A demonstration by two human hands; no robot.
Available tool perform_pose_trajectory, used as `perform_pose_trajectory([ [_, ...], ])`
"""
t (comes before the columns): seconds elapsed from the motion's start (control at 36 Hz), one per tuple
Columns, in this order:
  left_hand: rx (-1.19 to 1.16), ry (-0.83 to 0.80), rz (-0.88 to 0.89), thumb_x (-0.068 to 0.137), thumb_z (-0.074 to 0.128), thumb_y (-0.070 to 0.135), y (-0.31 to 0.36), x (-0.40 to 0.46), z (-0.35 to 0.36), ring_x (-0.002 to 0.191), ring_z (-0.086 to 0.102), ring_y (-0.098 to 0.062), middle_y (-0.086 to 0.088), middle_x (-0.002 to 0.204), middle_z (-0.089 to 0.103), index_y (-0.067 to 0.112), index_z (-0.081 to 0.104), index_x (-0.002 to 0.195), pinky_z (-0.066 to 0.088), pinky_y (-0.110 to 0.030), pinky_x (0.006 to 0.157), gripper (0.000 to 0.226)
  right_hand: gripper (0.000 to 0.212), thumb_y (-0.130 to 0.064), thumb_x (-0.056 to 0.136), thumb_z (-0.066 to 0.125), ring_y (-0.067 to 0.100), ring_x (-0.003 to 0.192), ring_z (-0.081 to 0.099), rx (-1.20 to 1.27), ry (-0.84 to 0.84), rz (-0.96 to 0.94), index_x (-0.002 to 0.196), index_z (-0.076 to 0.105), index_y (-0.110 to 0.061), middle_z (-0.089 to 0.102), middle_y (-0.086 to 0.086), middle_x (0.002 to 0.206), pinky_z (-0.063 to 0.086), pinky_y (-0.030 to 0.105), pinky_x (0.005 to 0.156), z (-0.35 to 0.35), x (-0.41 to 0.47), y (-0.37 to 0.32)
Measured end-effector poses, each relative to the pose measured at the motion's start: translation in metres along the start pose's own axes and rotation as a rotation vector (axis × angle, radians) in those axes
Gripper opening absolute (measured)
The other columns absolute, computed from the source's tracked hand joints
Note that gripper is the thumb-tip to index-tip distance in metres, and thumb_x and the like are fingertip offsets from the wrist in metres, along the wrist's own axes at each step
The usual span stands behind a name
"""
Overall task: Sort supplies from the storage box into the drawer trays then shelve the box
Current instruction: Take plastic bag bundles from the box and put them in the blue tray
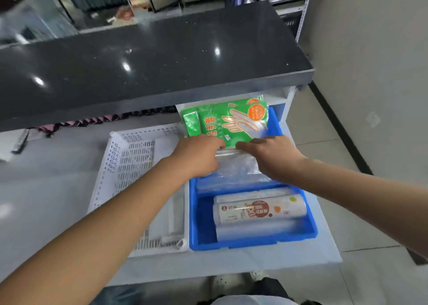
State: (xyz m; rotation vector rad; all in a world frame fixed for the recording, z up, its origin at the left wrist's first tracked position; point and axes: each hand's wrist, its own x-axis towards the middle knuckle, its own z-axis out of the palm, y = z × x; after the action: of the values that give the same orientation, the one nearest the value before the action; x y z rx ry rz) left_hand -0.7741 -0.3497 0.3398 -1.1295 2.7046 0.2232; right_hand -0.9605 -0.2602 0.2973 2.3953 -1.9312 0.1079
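Two containers sit side by side in the open drawer (pixel 231 261) under the dark counter (pixel 162 56): a white perforated storage box (pixel 129 163) on the left and a blue tray (pixel 252 241) on the right. My left hand (pixel 199 155) and my right hand (pixel 271 157) both reach into the far half of the blue tray, where a green glove packet (pixel 229 119) leans up against the tray's back end. My left fingers (pixel 218 143) curl onto the lower edge of that packet; my right fingers press on a clear plastic bag (pixel 236 168) just beneath it, though I cannot tell whether they pinch it. Nearer me, in the tray's front compartment, lie rolls of wrapped plastic film (pixel 259 209). What the white box holds I cannot make out.
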Motion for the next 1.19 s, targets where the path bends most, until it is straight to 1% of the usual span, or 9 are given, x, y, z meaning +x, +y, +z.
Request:
perform_pose_trajectory([
  [0.19, -0.005, -0.039, -0.089, 0.086, 0.056, 0.014, 0.0, 0.024, 0.055, 0.103, 0.065, -0.034, -0.007, 0.115, 0.069, 0.026, 0.062, 0.117, 0.04, -0.031, 0.067, 0.034, 0.059, -0.003, 0.082, 0.05, 0.032, 0.09, 0.067, -0.013, -0.019, -0.039, 0.136, 0.048, -0.026, 0.07, 0.003, 0.101, 0.029, 0.032, 0.056, 0.053, 0.013, 0.009],
  [0.33, 0.005, -0.032, -0.112, 0.091, 0.052, 0.01, -0.003, 0.033, 0.079, 0.104, 0.064, -0.035, -0.008, 0.116, 0.068, 0.024, 0.063, 0.116, 0.037, -0.032, 0.068, 0.03, 0.038, -0.016, 0.092, 0.051, 0.03, 0.095, 0.066, 0.087, -0.108, 0.031, 0.128, 0.052, -0.028, 0.07, 0.003, 0.109, 0.034, 0.03, 0.063, 0.07, 0.017, 0.019],
  [0.44, -0.048, -0.033, -0.161, 0.092, 0.05, 0.009, -0.008, 0.034, 0.086, 0.104, 0.063, -0.036, -0.009, 0.118, 0.068, 0.024, 0.061, 0.12, 0.038, -0.03, 0.069, 0.034, 0.04, -0.016, 0.092, 0.053, 0.029, 0.101, 0.066, 0.077, -0.151, 0.097, 0.129, 0.053, -0.03, 0.07, 0.003, 0.115, 0.048, 0.035, 0.071, 0.069, 0.016, 0.031],
  [0.53, -0.167, -0.086, -0.196, 0.092, 0.048, 0.01, -0.012, 0.036, 0.084, 0.105, 0.062, -0.034, -0.007, 0.122, 0.067, 0.03, 0.06, 0.124, 0.039, -0.03, 0.07, 0.04, 0.042, -0.013, 0.091, 0.053, 0.026, 0.1, 0.067, 0.06, -0.17, 0.121, 0.13, 0.051, -0.029, 0.07, 0.002, 0.116, 0.043, 0.032, 0.067, 0.066, 0.012, 0.036],
  [0.72, -0.388, -0.168, -0.275, 0.088, 0.06, 0.018, -0.016, 0.043, 0.067, 0.117, 0.058, -0.028, -0.004, 0.137, 0.06, 0.027, 0.059, 0.133, 0.05, -0.037, 0.095, 0.045, 0.042, -0.012, 0.089, 0.05, 0.025, 0.092, 0.066, 0.104, -0.255, 0.218, 0.129, 0.052, -0.024, 0.068, 0.004, 0.113, 0.046, 0.033, 0.065, 0.059, 0.014, 0.038],
  [0.89, -0.324, 0.251, -0.323, 0.092, 0.055, 0.019, -0.008, 0.022, 0.073, 0.105, 0.064, -0.031, -0.004, 0.132, 0.063, 0.024, 0.058, 0.133, 0.054, -0.04, 0.087, 0.041, 0.044, -0.018, 0.092, 0.056, 0.033, 0.119, 0.053, 0.206, 0.041, 0.269, 0.135, 0.054, -0.019, 0.059, 0.008, 0.132, 0.042, 0.045, 0.098, 0.066, -0.003, 0.029],
  [1.0, -0.301, 0.084, -0.153, 0.101, 0.048, 0.032, 0.007, 0.011, 0.103, 0.15, 0.022, -0.026, -0.003, 0.165, 0.022, 0.025, 0.031, 0.154, 0.023, -0.042, 0.12, 0.057, 0.054, -0.037, 0.099, 0.044, 0.029, 0.149, 0.018, 0.232, -0.122, 0.265, 0.15, 0.034, -0.021, 0.026, 0.006, 0.161, 0.019, 0.049, 0.119, 0.082, -0.021, 0.015],
  [1.08, -0.299, -0.043, -0.207, 0.103, 0.04, 0.044, 0.009, 0.011, 0.121, 0.154, -0.008, -0.021, 0.006, 0.167, -0.014, 0.035, 0.005, 0.159, 0.007, -0.046, 0.122, 0.067, 0.064, -0.049, 0.1, 0.033, 0.024, 0.153, -0.001, 0.243, -0.167, 0.279, 0.156, 0.015, -0.024, 0.006, 0.001, 0.167, 0.006, 0.046, 0.121, 0.089, -0.025, 0.013],
  [1.19, -0.31, -0.005, -0.228, 0.102, 0.038, 0.048, 0.012, 0.015, 0.127, 0.154, -0.01, -0.021, 0.008, 0.167, -0.017, 0.035, 0.002, 0.159, 0.004, -0.045, 0.122, 0.069, 0.066, -0.056, 0.099, 0.031, 0.024, 0.153, 0.001, 0.322, -0.163, 0.282, 0.155, 0.02, -0.024, 0.01, 0.001, 0.166, 0.007, 0.047, 0.122, 0.085, -0.02, 0.016],
])
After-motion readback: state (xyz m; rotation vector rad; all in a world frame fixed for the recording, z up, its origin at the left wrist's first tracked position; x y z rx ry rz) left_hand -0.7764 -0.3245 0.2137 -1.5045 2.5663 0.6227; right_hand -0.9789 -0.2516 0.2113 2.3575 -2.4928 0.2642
